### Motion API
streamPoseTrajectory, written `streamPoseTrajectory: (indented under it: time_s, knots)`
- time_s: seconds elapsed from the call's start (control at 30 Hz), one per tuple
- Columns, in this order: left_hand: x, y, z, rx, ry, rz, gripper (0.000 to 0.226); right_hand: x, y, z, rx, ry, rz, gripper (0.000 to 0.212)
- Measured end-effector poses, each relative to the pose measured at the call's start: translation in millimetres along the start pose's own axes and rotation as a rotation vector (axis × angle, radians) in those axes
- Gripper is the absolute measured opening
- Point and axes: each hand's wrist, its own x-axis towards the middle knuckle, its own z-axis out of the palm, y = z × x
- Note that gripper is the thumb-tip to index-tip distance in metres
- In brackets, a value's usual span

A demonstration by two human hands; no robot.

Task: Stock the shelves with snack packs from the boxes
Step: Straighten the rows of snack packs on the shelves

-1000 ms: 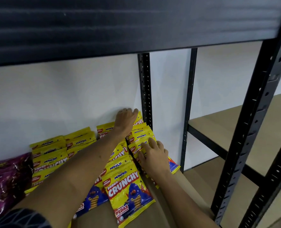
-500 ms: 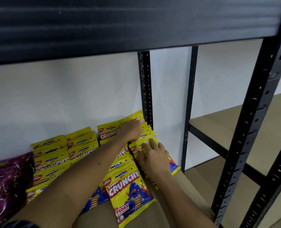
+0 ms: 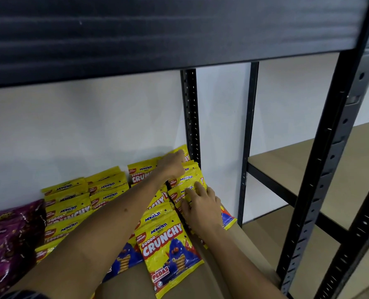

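From the head view, rows of yellow snack packs (image 3: pixel 170 253) lie overlapping on the brown shelf (image 3: pixel 239 244) at lower centre, against the white wall. The left hand (image 3: pixel 171 167) reaches to the back row, fingers curled onto a pack's top edge. The right hand (image 3: pixel 203 209) lies flat, fingers spread on the rightmost stack. Purple packs (image 3: pixel 8 240) sit lower left

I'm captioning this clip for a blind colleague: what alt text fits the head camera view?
Two bare hands arrange yellow snack packs on a shelf: the left hand grips the packs at the back by the wall, and the right hand rests on the rightmost row. Purple packs lie at far left.
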Motion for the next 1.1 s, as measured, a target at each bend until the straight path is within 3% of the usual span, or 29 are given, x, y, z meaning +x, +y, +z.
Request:
streamPoseTrajectory:
  time_s: [0.27, 0.37, 0.43, 0.57, 0.63, 0.8, 0.87, 0.97, 1.03, 1.1]
  knots:
    - [-6, -3, 1, 0.029, 0.102, 0.082, 0.041, 5, 1, 4, 0.005, 0.021, 0.002, 0.044]
    - [-11, -6, 9, 0.154, 0.183, 0.134, 0.033, 7, 3, 8, -0.004, 0.021, 0.013, 0.042]
    - [-11, -10, 11, 0.160, 0.207, 0.127, 0.015, 10, -1, 9, -0.007, 0.042, 0.018, 0.040]
    - [-5, -13, 4, 0.066, 0.012, 0.083, 0.027, 17, -7, 7, 0.046, 0.379, 0.025, 0.035]
    - [-2, -14, 3, 0.067, 0.002, 0.095, 0.024, 14, -5, 8, 0.059, 0.458, 0.011, 0.034]
    - [-6, -20, 4, 0.076, 0.025, 0.102, 0.017, 11, -8, 2, 0.060, 0.193, -0.016, 0.047]
    - [-9, -22, 6, 0.136, 0.109, 0.126, 0.019, 4, -3, -2, 0.021, 0.050, -0.082, 0.047]
    - [-9, -16, 3, 0.169, 0.188, 0.142, 0.027, -11, 10, -4, -0.007, 0.004, -0.128, 0.048]
    - [-10, -11, -3, 0.124, 0.036, 0.129, 0.039, -13, 13, -5, -0.030, 0.009, -0.103, 0.047]
    - [-10, -8, -7, 0.074, -0.124, 0.132, 0.035, -12, 12, -6, -0.069, 0.033, -0.078, 0.045]
